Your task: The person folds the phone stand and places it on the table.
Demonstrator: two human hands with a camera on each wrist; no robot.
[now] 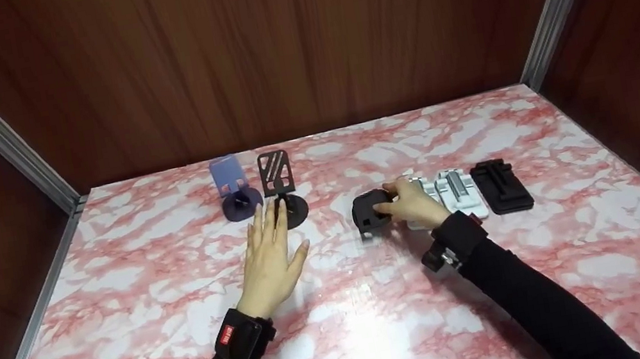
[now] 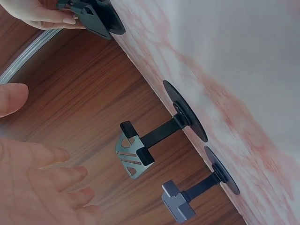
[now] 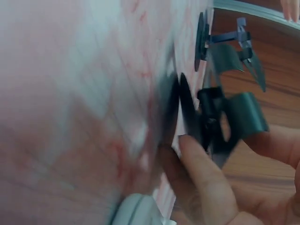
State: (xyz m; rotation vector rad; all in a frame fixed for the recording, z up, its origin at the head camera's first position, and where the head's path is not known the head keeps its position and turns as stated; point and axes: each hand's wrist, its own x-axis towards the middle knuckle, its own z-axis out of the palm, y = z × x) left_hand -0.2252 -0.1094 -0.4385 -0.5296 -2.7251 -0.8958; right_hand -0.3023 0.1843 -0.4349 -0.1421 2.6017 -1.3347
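Note:
My right hand (image 1: 418, 205) pinches a black round-based phone stand (image 1: 368, 213), folded down, between thumb and fingers. In the right wrist view this stand (image 3: 248, 115) is tilted, its disc base close to the tabletop; whether it touches is unclear. My left hand (image 1: 269, 269) is held out with fingers straight, palm down, and grips nothing. From the head view its fingertips overlap the base of an unfolded black phone stand (image 1: 297, 211); in the left wrist view the hand (image 2: 37, 180) is apart from that stand (image 2: 161, 133). A purple phone stand (image 1: 228, 174) stands unfolded to its left.
Right of my right hand, two white folded phone stands (image 1: 463, 201), one partly covered by the hand, and a black folded one (image 1: 502, 188) lie in a row. Wood-grain panels (image 1: 298, 46) with metal corner rails enclose the pink marbled table (image 1: 145, 339).

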